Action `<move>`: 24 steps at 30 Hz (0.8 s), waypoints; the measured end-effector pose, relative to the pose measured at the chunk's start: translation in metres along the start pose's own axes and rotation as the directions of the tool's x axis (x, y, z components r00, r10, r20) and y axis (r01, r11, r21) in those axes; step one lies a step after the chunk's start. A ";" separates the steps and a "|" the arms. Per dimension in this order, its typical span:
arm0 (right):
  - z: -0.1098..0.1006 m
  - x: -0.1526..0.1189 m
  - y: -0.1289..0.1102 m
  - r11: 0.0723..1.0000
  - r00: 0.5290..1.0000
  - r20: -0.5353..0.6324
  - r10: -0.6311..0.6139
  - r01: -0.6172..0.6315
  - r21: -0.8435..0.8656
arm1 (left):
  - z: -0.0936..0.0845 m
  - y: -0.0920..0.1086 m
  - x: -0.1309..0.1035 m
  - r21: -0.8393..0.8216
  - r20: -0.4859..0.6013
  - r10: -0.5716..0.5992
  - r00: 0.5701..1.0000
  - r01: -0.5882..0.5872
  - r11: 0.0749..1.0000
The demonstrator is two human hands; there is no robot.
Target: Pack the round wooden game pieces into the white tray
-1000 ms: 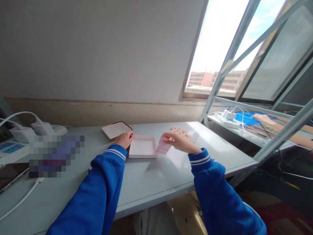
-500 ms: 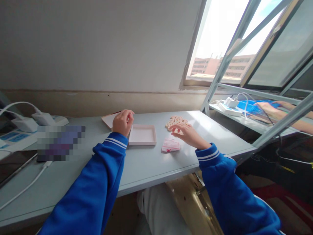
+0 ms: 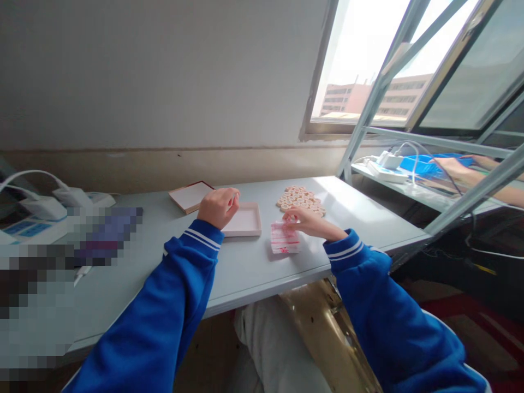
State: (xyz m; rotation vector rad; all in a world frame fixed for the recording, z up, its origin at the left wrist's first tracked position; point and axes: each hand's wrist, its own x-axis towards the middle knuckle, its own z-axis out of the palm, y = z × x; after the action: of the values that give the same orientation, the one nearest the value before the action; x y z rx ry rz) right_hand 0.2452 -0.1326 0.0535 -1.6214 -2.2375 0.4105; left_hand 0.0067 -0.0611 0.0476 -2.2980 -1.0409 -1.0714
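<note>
My left hand [image 3: 220, 208] hovers over the left side of a shallow white box [image 3: 248, 221], its fingers curled closed. Whatever those fingers may hold is hidden from view. With thumb and fingertips, my right hand [image 3: 301, 219] pinches the upper edge of a small pink-and-white pouch [image 3: 285, 240], which has red marks near its lower end. Just behind that hand lies a flat cluster of round, pale wooden discs [image 3: 302, 198], resembling game pieces. A second shallow box part with a brown edge, perhaps the lid [image 3: 190, 195], rests at the back, left of the white box.
Power strips with white plugs [image 3: 71, 196] and a pixelated dark device stand on the table's left. A metal frame [image 3: 370, 103] rises at the right. Beyond it, another person's hands [image 3: 454, 166] are at a blue tray [image 3: 426, 164]. The table's front edge [image 3: 270, 286] lies near my lap.
My right hand has come down to the pouch and now pinches its top edge; the pouch looks more spread out. My left hand has shifted right, over the white box, uncovering the brown-edged part.
</note>
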 end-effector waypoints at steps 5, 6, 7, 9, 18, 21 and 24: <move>-0.012 0.003 -0.001 0.978 0.995 0.018 -0.093 0.088 0.187 | 0.001 0.000 0.000 0.011 0.002 0.021 1.000 -0.021 1.000; -0.010 0.004 0.000 0.981 0.995 0.041 -0.088 0.079 0.180 | 0.001 0.001 0.000 0.017 0.009 0.025 1.000 -0.025 1.000; -0.007 0.005 0.002 0.986 0.996 0.058 -0.073 0.063 0.157 | 0.001 0.001 0.000 0.023 0.018 0.027 0.999 -0.028 0.999; 0.001 0.006 0.007 0.997 0.997 0.073 -0.029 0.023 0.077 | 0.001 0.001 0.000 0.031 0.038 0.029 0.999 -0.030 0.999; 0.007 0.003 0.014 0.979 1.000 -0.003 -0.014 0.013 -0.202 | -0.002 0.001 0.002 0.045 0.127 0.022 0.992 -0.028 0.999; 0.007 0.005 0.011 0.976 0.998 0.028 -0.049 0.054 -0.213 | -0.003 -0.001 0.002 0.061 0.123 0.006 0.992 -0.014 0.998; 0.009 0.006 0.005 0.973 0.995 0.100 -0.021 0.043 -0.227 | -0.002 -0.004 0.001 0.077 0.118 -0.011 0.993 0.002 0.997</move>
State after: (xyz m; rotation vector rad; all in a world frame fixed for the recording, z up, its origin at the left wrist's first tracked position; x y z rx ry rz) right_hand 0.2442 -0.1257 0.0437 -1.7068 -2.4574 0.2334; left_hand 0.0031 -0.0590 0.0502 -2.3216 -1.1155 -0.8905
